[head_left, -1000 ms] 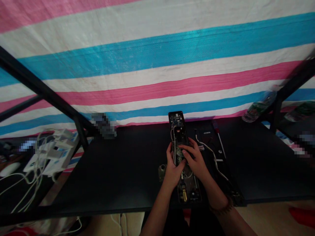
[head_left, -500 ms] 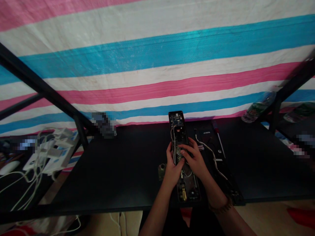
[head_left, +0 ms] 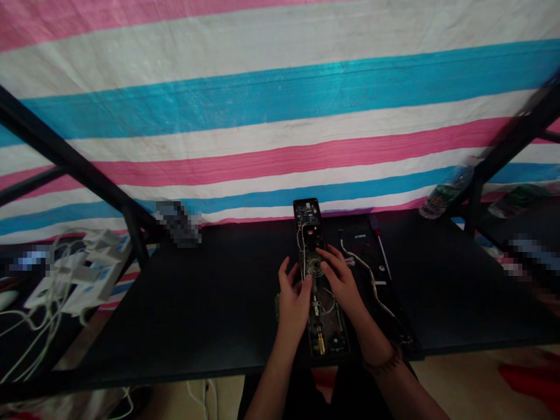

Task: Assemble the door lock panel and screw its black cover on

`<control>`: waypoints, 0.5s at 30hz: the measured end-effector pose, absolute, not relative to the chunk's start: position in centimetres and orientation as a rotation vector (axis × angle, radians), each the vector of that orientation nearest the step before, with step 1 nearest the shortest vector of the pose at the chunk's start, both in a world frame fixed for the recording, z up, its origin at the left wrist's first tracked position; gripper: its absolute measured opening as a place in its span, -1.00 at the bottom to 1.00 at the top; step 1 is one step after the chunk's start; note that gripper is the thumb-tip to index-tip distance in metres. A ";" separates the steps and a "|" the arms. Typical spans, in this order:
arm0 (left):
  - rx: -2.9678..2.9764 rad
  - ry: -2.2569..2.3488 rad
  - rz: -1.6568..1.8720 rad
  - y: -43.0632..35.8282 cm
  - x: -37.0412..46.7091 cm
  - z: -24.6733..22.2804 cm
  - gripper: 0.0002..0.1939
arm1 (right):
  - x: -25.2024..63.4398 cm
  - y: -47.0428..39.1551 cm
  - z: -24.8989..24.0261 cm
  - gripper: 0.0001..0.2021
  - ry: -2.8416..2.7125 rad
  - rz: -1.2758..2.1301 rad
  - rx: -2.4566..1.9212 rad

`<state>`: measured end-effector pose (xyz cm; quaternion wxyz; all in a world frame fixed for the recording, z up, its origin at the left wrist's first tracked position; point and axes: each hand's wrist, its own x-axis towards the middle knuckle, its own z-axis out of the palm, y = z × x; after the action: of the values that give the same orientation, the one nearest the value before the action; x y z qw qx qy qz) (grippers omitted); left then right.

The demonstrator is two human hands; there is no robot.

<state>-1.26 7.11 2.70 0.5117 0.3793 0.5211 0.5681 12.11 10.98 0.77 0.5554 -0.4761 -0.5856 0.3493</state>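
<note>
A long black device housing [head_left: 329, 344] lies open on the black table, with a circuit board [head_left: 308, 214] at its far end and a brass-coloured part [head_left: 321, 343] near its close end. Beside its left edge is my left hand [head_left: 294, 294], fingers apart and curved, thumb resting at the housing near a round part [head_left: 315, 265]. My right hand [head_left: 340, 277] reaches over from the right, its fingers spread and their tips touching the round part's edge. A small greenish block is partly hidden behind my left hand.
To the right of the housing lie a dark panel [head_left: 359, 245], a white cable [head_left: 371, 274] and a red-and-blue-handled screwdriver [head_left: 381, 245]. A plastic bottle [head_left: 441, 195] leans at the back right. White cables and adapters [head_left: 79, 271] lie at the left. The table [head_left: 210, 303] has black frame bars.
My left hand has loosened from the housing's side and its fingers have spread leftward. Between my hands the round part shows more. The whole view has shifted slightly.
</note>
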 end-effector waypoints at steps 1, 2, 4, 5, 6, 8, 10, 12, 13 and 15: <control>0.924 1.288 1.374 7.2 -2.0 2.9 -0.36 | 12.1 11.0 0.8 -0.64 -1.373 0.825 -1.131; 0.967 1.330 1.387 7.3 -3.0 3.2 -0.43 | 12.0 11.0 0.8 -0.64 -1.364 0.823 -1.138; 1.145 1.461 1.406 7.9 -5.7 3.5 -0.59 | 11.9 11.0 0.8 -0.65 -1.350 0.813 -1.146; 1.235 1.559 1.415 8.3 -7.3 3.5 -0.65 | 11.9 11.0 0.8 -0.65 -1.343 0.807 -1.147; 1.311 1.665 1.410 8.8 -9.0 3.5 -0.67 | 11.8 11.0 0.8 -0.65 -1.333 0.802 -1.146; 1.400 1.866 1.364 9.9 -12.2 3.3 -0.65 | 11.8 11.0 0.8 -0.66 -1.314 0.792 -1.146; 1.437 1.980 1.286 11.0 -14.5 2.9 -0.62 | 11.7 11.0 0.8 -0.68 -1.304 0.786 -1.150; 1.547 1.989 1.158 11.9 -15.6 2.4 -0.61 | 11.7 11.0 1.0 -0.69 -1.302 0.782 -1.155; 1.612 1.964 1.089 12.2 -15.8 2.1 -0.62 | 11.7 11.0 1.1 -0.69 -1.301 0.779 -1.158; 1.715 1.902 0.981 12.6 -15.5 1.8 -0.64 | 11.7 11.0 1.2 -0.70 -1.295 0.769 -1.164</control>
<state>-15.52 12.58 1.80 0.1981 0.6130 0.6798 0.3506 11.68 10.95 1.20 0.5803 -0.4981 -0.5539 0.3291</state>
